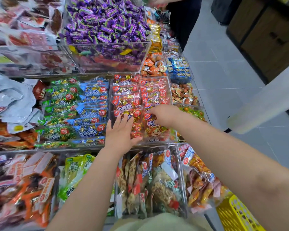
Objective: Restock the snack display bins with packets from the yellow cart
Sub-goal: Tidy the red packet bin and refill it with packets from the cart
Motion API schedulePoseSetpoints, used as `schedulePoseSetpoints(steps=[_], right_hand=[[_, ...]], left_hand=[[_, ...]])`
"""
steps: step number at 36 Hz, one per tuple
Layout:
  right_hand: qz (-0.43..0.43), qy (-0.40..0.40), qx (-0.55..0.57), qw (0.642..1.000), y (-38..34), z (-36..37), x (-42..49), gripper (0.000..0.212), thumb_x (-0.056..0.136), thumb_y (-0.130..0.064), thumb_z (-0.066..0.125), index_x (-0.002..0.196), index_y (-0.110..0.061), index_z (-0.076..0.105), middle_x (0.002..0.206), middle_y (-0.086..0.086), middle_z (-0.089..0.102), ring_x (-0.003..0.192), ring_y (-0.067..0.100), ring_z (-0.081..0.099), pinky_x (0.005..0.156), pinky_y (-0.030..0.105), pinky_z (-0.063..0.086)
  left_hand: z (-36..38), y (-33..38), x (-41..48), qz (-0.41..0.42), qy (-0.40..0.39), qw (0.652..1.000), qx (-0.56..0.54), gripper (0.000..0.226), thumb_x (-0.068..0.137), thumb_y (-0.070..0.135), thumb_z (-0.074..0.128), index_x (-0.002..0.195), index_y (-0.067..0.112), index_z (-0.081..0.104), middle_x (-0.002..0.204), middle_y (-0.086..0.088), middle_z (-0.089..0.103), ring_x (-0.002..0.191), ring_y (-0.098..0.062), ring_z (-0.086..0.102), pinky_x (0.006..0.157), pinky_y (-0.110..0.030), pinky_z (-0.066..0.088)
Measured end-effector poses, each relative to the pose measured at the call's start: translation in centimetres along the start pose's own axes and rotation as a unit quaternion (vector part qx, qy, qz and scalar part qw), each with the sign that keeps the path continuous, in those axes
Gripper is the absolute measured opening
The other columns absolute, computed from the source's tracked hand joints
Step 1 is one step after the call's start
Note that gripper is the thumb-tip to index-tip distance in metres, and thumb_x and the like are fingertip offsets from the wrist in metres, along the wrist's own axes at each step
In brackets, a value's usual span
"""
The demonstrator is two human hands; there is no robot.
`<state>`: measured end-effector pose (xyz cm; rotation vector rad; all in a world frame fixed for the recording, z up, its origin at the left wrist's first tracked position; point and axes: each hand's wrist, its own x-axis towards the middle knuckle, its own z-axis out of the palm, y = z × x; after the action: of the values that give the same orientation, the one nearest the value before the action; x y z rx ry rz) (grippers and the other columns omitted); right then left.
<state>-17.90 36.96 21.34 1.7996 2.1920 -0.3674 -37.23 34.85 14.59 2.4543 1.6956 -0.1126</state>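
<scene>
Left hand [122, 132]: fingers spread flat, pressing red packets [127, 102] in the clear bin [157, 142]. Right hand [163, 114]: curled onto a neighbouring red packet; grasp itself hidden. Yellow cart [237, 215]: lower right, well apart.

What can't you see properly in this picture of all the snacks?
- Yellow cart: head view, cut off by the bottom right corner; its contents are out of sight.
- Right hand: its fingertips are buried among the red packets, so any grip is unclear.
- Red-and-white packs at top left: too blurred to read.
- Another person at the top: mostly cut off by the edge.
- Left hand: lies flat, covering the packets beneath.
</scene>
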Motion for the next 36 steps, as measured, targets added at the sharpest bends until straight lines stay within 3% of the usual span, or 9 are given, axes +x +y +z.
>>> schedulePoseSetpoints(steps=[3,6,11,18,23,28,32,36], right_hand=[[-0.008,0.027,-0.036,0.999,-0.6,0.5,0.0,0.044,0.090,-0.006,0.049,0.130,-0.024,0.049,0.114,0.002,0.061,0.098,0.024,0.060,0.066,0.032,0.049],[-0.015,0.010,-0.044,0.999,-1.0,1.5,0.1,0.027,0.089,-0.004,0.049,0.114,-0.014,0.052,0.100,0.006,0.060,0.091,0.025,0.059,0.060,0.031,0.039],[0.047,-0.019,0.060,0.997,-0.4,1.8,0.0,0.044,0.090,-0.016,0.058,0.132,-0.012,0.045,0.121,0.009,0.059,0.105,0.026,0.057,0.076,0.032,0.046],[0.063,0.028,0.022,0.997,-0.7,3.3,-0.1,0.029,0.091,-0.015,0.052,0.120,-0.013,0.048,0.115,0.009,0.058,0.102,0.027,0.056,0.075,0.033,0.040],[0.083,0.134,0.048,0.986,-0.5,3.9,-0.8,0.049,0.084,-0.018,0.062,0.129,-0.010,0.042,0.127,0.013,0.045,0.117,0.030,0.039,0.099,0.036,0.032],[0.084,0.237,0.118,0.961,-0.4,5.7,-2.8,0.063,0.083,-0.014,0.064,0.139,-0.011,0.036,0.135,0.014,0.035,0.126,0.031,0.029,0.108,0.036,0.023],[0.110,0.240,0.230,0.937,-0.3,7.1,-5.5,0.057,0.085,-0.017,0.062,0.137,-0.013,0.040,0.135,0.011,0.038,0.130,0.028,0.028,0.109,0.037,0.027],[0.147,0.215,0.339,0.904,0.0,8.2,-9.4,0.038,0.089,-0.023,0.057,0.126,-0.015,0.053,0.125,0.006,0.052,0.116,0.019,0.047,0.103,0.032,0.036]], left_hand=[[0.0,0.0,-0.1,0.007,0.004,1.000,0.002,0.086,0.086,0.070,0.043,0.153,0.028,0.010,0.163,0.001,0.005,0.150,-0.022,-0.001,0.117,-0.051,0.000],[0.0,0.0,0.0,0.012,0.005,1.000,0.003,0.085,0.087,0.069,0.043,0.153,0.027,0.009,0.163,0.000,0.004,0.149,-0.022,-0.002,0.117,-0.051,0.001],[0.1,0.0,0.1,0.011,0.007,1.000,-0.010,0.084,0.088,0.067,0.044,0.153,0.027,0.010,0.163,0.000,0.004,0.149,-0.022,-0.003,0.117,-0.052,0.001],[0.6,0.0,0.5,0.014,0.017,1.000,-0.005,0.082,0.088,0.066,0.044,0.153,0.026,0.013,0.162,-0.001,0.005,0.149,-0.024,-0.002,0.117,-0.053,0.002],[0.7,-0.1,0.9,0.014,0.024,1.000,-0.011,0.081,0.086,0.068,0.047,0.151,0.028,0.019,0.162,-0.001,0.009,0.149,-0.023,0.002,0.117,-0.053,0.004],[0.4,-0.3,0.1,0.020,0.043,0.997,-0.059,0.087,0.079,0.070,0.055,0.150,0.030,0.023,0.160,0.003,0.018,0.149,-0.019,0.006,0.117,-0.051,0.001],[-0.7,0.0,-2.7,0.024,0.114,0.978,-0.172,0.077,0.080,0.055,0.067,0.144,0.025,0.037,0.153,0.001,0.036,0.148,-0.023,0.012,0.118,-0.050,0.006],[-0.7,0.5,-8.0,0.003,0.186,0.942,-0.279,0.052,0.083,0.024,0.072,0.131,0.013,0.055,0.139,-0.007,0.053,0.142,-0.029,0.028,0.115,-0.051,0.021]])
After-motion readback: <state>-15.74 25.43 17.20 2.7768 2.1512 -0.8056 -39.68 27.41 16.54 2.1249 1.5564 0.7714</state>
